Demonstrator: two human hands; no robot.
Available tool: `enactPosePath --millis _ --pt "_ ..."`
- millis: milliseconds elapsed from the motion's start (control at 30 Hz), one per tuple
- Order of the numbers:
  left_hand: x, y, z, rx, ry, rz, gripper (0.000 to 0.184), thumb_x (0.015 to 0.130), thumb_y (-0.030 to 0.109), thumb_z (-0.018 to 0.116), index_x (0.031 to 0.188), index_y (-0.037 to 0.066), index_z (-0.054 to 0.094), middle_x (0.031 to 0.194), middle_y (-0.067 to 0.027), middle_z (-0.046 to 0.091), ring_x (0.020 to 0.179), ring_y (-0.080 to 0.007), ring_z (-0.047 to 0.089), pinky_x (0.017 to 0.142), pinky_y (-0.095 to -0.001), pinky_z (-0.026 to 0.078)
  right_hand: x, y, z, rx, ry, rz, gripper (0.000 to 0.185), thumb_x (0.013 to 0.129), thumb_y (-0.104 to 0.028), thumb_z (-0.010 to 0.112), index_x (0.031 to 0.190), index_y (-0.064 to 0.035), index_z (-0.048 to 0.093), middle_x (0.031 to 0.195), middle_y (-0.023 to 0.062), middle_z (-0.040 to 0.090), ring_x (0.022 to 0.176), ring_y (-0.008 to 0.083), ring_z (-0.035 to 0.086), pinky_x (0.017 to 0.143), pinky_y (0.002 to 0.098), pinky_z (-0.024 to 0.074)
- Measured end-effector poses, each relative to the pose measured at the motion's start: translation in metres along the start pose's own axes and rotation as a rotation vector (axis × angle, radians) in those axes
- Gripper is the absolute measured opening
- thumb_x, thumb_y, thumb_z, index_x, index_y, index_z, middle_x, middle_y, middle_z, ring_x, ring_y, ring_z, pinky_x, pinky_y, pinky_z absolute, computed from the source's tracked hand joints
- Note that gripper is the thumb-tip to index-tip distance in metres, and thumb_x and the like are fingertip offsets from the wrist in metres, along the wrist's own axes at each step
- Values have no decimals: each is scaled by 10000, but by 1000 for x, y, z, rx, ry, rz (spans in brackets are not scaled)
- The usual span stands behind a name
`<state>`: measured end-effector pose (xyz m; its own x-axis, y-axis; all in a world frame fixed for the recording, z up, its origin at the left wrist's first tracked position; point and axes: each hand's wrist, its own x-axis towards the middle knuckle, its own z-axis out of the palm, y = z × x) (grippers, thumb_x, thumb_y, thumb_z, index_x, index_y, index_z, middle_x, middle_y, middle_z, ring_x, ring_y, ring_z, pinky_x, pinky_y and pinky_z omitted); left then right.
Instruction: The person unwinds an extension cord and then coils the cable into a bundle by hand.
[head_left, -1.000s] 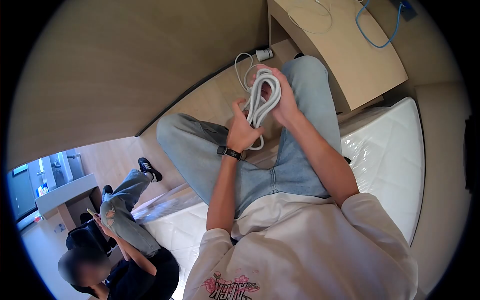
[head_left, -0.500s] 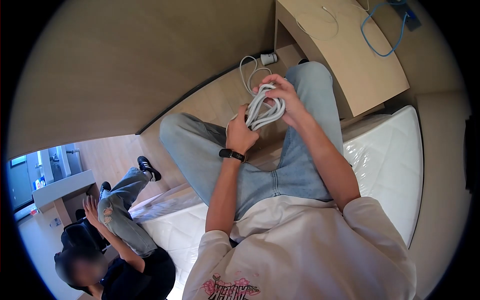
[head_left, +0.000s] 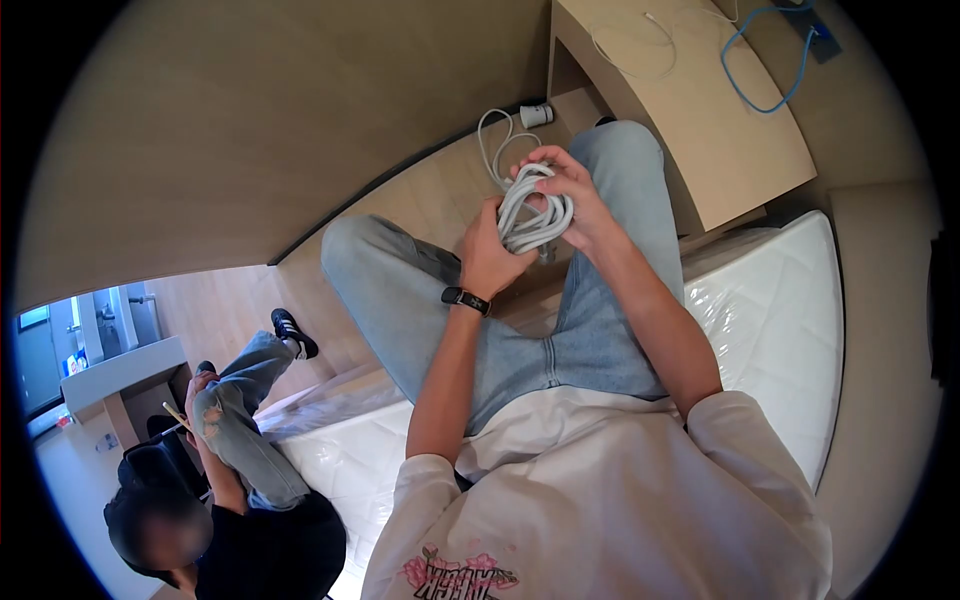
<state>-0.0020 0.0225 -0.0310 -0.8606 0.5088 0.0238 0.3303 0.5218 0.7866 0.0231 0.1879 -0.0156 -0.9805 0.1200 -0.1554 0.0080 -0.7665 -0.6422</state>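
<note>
Both of my hands hold a coiled white cable point(head_left: 545, 232) between my knees. My left hand point(head_left: 490, 252) grips the lower left side of the loops, its thumb pressed along them. My right hand point(head_left: 572, 198) wraps the upper right side, fingers curled over the top and thumb on the coil. A small grey end, perhaps a plug, shows just below the coil. Beyond my hands, a loose loop of white cable point(head_left: 484, 140) lies on the floor near a white cylindrical thing point(head_left: 536, 116), whose kind I cannot make out.
A wooden desk point(head_left: 740, 150) stands at upper right, with a thin white cable and a blue cable point(head_left: 728, 75) on it. I sit on a plastic-wrapped white mattress point(head_left: 770, 310). At lower left another person point(head_left: 270, 540) sits, holding a thin light-coloured object. A wooden panel point(head_left: 270, 130) rises at upper left.
My left hand has moved slightly right and closed further around the coil, and the loops look more gathered. The other person's hand has lowered, and a thin object now shows there.
</note>
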Motion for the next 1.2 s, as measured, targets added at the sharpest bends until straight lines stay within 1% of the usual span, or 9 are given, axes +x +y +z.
enactPosePath --millis 200,500,633,733,800,900,933,1000,1200 --pt "1 11 -1 -202 -65 114 718 562 242 827 1157 42 478 1051 -208 616 990 -386 599 812 -429 491 -1 2 -5 95 89 13 319 782 26 579 1085 -51 517 1060 146 595 1036 247 592 873 346 530" --pt "-1 -2 13 -16 45 -153 420 670 152 745 1034 20 581 855 -152 669 793 -282 670 708 -345 509 -2 -3 22 -96 100 98 302 869 -89 554 1163 -31 518 1052 113 593 988 191 598 824 309 495" --pt "-1 -18 15 -444 179 -210 266 668 125 745 853 14 589 737 -107 639 672 -227 636 631 -336 496 8 -2 7 -238 101 201 341 876 -141 559 1207 -64 530 1114 92 576 1013 169 579 835 306 472" --pt "-4 -7 -8 -606 189 -226 173 720 12 685 836 17 556 752 -59 608 703 -160 613 661 -300 496 8 9 1 -673 159 74 366 870 -163 570 1230 -106 537 1176 92 555 1040 187 561 873 311 457" --pt "-5 -5 -20 -523 106 -114 192 746 -68 654 850 24 522 776 -39 589 759 -145 615 713 -287 506 5 15 -2 -1275 224 -340 360 877 -181 555 1235 -140 542 1236 112 528 1119 227 527 890 326 446" --pt "-12 -3 -23 -508 -1 31 192 748 -67 660 847 22 523 775 -42 591 771 -154 628 714 -294 507 15 26 -2 -1395 314 -700 302 906 -205 529 1184 -90 559 1139 133 590 1078 256 572 873 350 457" --pt "-13 3 -18 -573 60 18 145 706 12 706 771 13 576 714 -37 619 642 -113 589 624 -265 484 15 24 -4 -1396 320 -699 302 906 -205 529 1184 -90 559 1139 133 590 1078 256 572 873 350 457" --pt "-15 1 -15 -596 76 5 145 712 14 702 782 11 574 711 -40 619 638 -115 588 623 -269 485 13 20 -8 -1266 171 -163 246 925 -215 523 1075 -35 598 961 128 660 943 247 646 789 352 492" --pt "1 -10 -16 -306 261 -144 167 711 30 684 820 3 560 725 -67 617 660 -160 604 641 -307 487 5 12 7 -1358 183 -165 266 949 -237 518 972 4 631 759 77 660 679 159 647 603 293 487"
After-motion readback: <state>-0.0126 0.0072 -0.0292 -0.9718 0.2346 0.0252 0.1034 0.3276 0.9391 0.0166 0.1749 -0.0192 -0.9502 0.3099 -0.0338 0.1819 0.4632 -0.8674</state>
